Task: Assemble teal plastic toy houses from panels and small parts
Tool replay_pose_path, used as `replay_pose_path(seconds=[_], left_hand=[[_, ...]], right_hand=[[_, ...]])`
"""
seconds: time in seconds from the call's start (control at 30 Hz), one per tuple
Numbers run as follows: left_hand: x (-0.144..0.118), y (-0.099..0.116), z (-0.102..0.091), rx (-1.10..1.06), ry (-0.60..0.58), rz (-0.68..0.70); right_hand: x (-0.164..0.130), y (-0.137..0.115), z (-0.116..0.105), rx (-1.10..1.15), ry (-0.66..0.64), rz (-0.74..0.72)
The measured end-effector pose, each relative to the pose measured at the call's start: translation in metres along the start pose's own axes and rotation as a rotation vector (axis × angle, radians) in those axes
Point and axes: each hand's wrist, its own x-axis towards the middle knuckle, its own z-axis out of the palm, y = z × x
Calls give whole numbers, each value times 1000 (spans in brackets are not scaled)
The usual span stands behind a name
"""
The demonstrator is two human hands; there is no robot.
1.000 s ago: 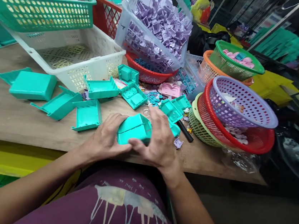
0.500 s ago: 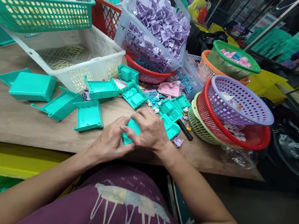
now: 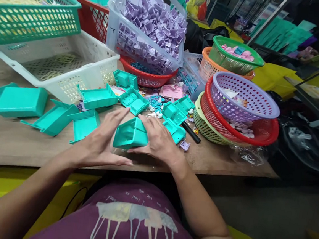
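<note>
At centre of the head view we log a turquoise box point(image 3: 131, 134) near the bench's front edge, hollow end facing frame left. Right hand point(image 3: 160, 140): curled round the box, fingers over the top, thumb along its lower edge; we judge this grip steadies it. Left hand point(image 3: 98, 139): thumb and fingers spread wide about the hollow end, no firm hold; contact we cannot tell. Left of centre, turquoise shells point(image 3: 85, 123) lie loose on the bench point(image 3: 49, 151), probably for easy reach. Upper middle: clear crate point(image 3: 113, 33) of lilac parts point(image 3: 156, 17), tilted above a red basket point(image 3: 148, 80), presumably to present its contents. Right: lilac bowl point(image 3: 244, 110) stacked on a red bowl point(image 3: 228, 125), likely saving space.
</note>
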Motion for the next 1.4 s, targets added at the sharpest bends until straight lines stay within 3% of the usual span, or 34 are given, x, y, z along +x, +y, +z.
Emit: replay_pose_path(seconds=[0.07, 0.17, 0.3, 0.37, 0.57, 0.73, 0.9, 1.1, 1.2, 1.3, 1.4], left_hand=[[6, -1, 6, -38, -51, -6], [5, -15, 24, -117, -37, -119], [1, -28, 38, -112, -41, -148], [1, -25, 40, -74, -23, -138], [10, -5, 51, -83, 99, -189], [19, 10, 58, 48, 182, -284], [26, 10, 57, 59, 189, -297], [18, -13, 52, -92, 302, -332], [11, -15, 42, -149, 249, -335], [10, -9, 26, -42, 191, -161], [17, 2, 11, 159, -4, -72]], right_hand=[[4, -4, -10, -51, -44, -18], [3, -5, -21, 25, -119, -62], [0, -5, -31, 118, -230, -69], [2, -11, -31, 103, -203, -51], [16, -38, -10, -129, 42, 66], [21, -31, -6, -196, 33, 61], [27, -24, -12, -165, 29, 105], [25, -12, -16, 72, 68, 22], [17, -1, -10, 192, 115, 71], [12, 5, 3, 330, 161, 65], [11, 6, 20, 494, 149, 76]])
